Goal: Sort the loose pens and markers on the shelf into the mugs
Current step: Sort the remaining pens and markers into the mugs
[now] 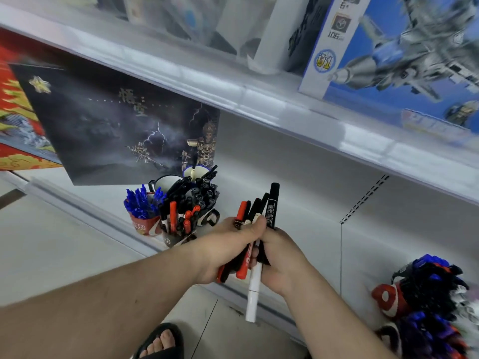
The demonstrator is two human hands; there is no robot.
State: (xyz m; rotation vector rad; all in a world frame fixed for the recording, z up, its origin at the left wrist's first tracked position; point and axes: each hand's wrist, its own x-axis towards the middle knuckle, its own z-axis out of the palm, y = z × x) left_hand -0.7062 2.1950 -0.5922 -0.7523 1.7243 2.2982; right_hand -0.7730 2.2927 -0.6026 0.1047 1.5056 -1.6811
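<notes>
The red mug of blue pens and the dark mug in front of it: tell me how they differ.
The red mug holds only blue pens; the dark mug holds a mix of black and red markers. The red mug stands further left; the dark mug sits nearer the shelf's front edge, beside the left hand. Both stand upright on the shelf and are packed full.
</notes>
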